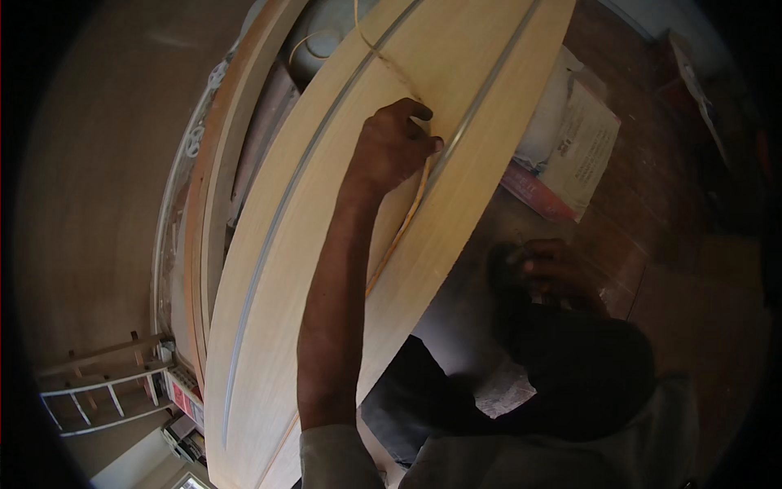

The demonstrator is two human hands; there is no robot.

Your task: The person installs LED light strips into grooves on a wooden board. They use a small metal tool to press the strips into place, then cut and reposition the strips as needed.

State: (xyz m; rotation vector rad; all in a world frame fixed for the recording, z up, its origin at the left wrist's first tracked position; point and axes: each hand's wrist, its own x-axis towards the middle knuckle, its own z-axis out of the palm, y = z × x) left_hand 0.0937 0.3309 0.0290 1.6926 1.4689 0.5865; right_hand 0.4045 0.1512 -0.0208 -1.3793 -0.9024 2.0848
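A long wood-grain panel (281, 236) with thin silvery strips (305, 155) along its length lies tilted in front of me. My left hand (395, 145) is over its middle, fingers and thumb curled around a thin yellow cord (407, 216). The cord runs from the far edge, passes at my fingers and trails down the panel's face. In shadow beside my bent knee is my right hand (562, 273), its fingers curled. Whatever it holds, if anything, is too dark to make out.
A printed paper sack (582, 143) with a pinkish-red part lies right of the panel on the brown floor. Long wooden boards (216, 187) stand along the left. A ladder (106, 395) is at lower left. My dark-clothed leg (586, 367) is close to the panel's near edge.
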